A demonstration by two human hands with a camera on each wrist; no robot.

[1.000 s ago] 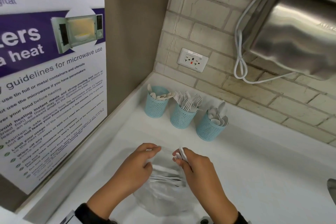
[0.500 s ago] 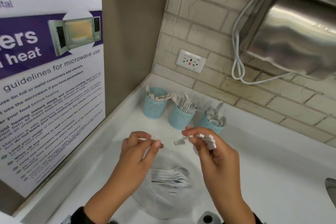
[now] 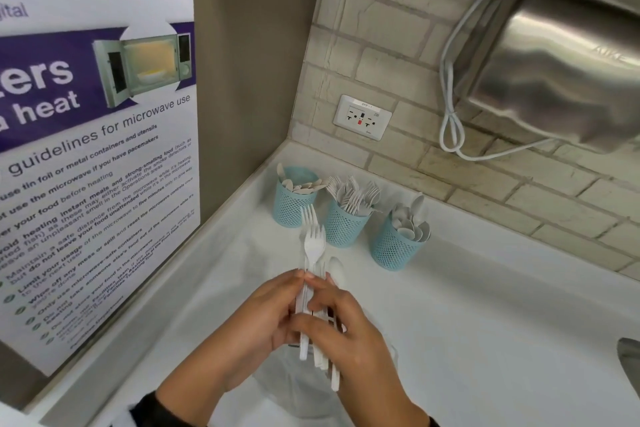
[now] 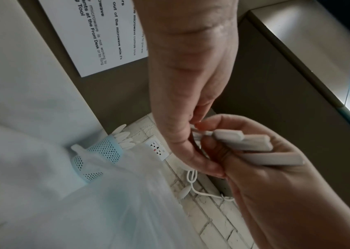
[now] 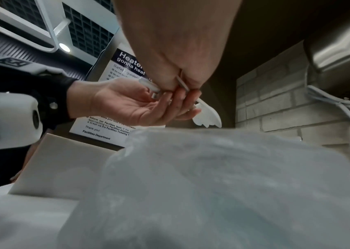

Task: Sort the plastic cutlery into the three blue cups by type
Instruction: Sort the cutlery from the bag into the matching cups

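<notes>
Three blue mesh cups stand in a row by the back wall: the left cup (image 3: 293, 208) has knives, the middle cup (image 3: 344, 229) forks, the right cup (image 3: 393, 250) spoons. My right hand (image 3: 320, 310) grips a bundle of white cutlery (image 3: 313, 246) above the counter, with fork heads and a spoon bowl pointing toward the cups. My left hand (image 3: 300, 288) pinches a fork handle in that bundle. In the left wrist view the handle ends (image 4: 244, 141) stick out of the right hand (image 4: 265, 176). One fork head (image 5: 208, 116) shows in the right wrist view.
A clear plastic bag (image 3: 294, 388) lies on the white counter (image 3: 485, 322) under my hands. A microwave poster (image 3: 97, 166) leans at the left. A wall socket (image 3: 362, 117), a white cable and a steel dispenser (image 3: 561, 69) are on the brick wall.
My hands were apart above the bag with the right one holding cutlery. They have come together, the bundle now points toward the cups, and my left hand has taken a fork handle.
</notes>
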